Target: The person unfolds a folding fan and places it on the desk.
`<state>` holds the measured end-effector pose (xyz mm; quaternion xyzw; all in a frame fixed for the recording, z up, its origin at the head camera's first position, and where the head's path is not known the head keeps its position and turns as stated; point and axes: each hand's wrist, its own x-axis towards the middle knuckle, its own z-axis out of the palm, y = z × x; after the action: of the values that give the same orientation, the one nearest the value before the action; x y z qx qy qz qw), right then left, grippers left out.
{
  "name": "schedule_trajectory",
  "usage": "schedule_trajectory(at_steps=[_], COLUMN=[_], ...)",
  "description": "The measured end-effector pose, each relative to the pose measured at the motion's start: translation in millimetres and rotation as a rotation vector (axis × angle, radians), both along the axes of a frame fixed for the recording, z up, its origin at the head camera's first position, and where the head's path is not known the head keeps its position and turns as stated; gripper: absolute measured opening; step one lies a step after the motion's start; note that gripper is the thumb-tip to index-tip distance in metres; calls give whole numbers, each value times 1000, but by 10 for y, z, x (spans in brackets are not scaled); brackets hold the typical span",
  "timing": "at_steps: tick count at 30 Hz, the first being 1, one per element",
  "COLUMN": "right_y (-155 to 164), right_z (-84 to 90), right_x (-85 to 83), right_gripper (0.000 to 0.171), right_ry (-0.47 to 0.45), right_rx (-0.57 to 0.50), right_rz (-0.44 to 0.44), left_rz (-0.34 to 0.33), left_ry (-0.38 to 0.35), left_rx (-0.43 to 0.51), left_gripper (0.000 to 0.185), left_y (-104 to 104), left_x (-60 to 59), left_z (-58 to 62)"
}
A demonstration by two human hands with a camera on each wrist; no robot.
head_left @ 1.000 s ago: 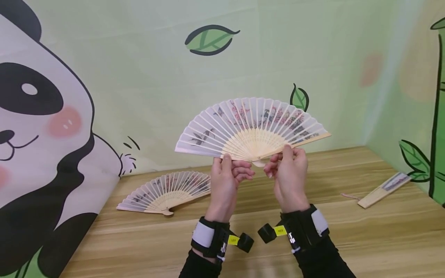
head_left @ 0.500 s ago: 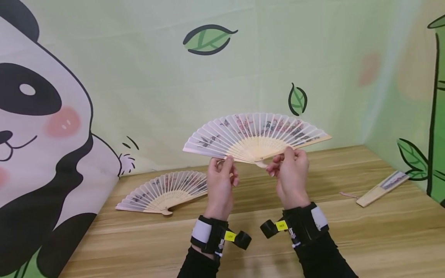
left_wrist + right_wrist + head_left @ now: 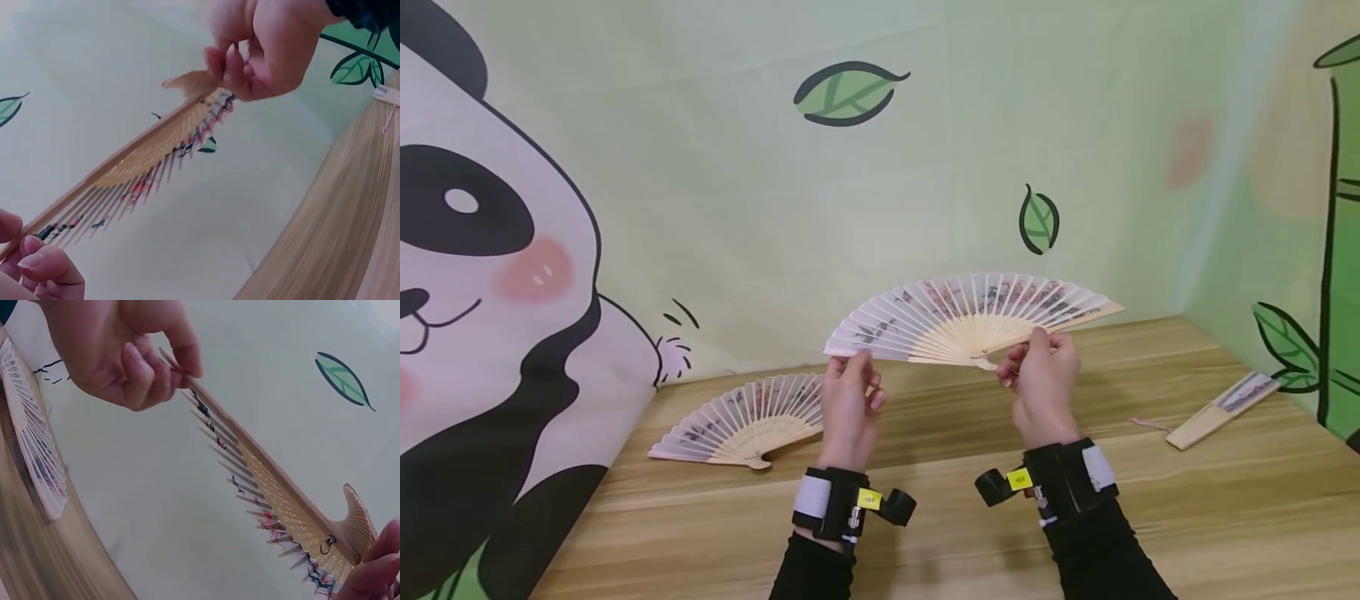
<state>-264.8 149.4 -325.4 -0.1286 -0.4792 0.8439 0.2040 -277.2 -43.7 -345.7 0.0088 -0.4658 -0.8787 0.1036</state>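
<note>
Fan [image 3: 972, 327] arcs upward, long axis rising rightward.

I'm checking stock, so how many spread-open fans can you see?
2. The held fan is between the left hand and right hand; the other fan lies on the table, toward the left, partly behind the left hand. More could be hidden.

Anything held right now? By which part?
A spread fan: the left hand pinches one outer rib near its tip; the right hand pinches the other outer rib, nearer the pivot.
</note>
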Motion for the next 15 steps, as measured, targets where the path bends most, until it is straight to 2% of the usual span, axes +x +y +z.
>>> schedule_trajectory(at_steps=[5, 9, 15], right_y=[86, 150, 221], right_z=[-65, -138, -277], right_x=[-47, -88, -149], right_gripper=[15, 14, 13], right_ry=[-26, -78, -131], right_rx=[-5, 3, 17], right_rz=[-19, -26, -22], left_rz=[15, 35, 20], left_ry=[-24, -50, -91], left_rx=[-36, -106, -194], left_gripper=[11, 17, 17], left_y=[-41, -61, -81], left_x=[-63, -120, -190], left_z=[-95, -213, -401])
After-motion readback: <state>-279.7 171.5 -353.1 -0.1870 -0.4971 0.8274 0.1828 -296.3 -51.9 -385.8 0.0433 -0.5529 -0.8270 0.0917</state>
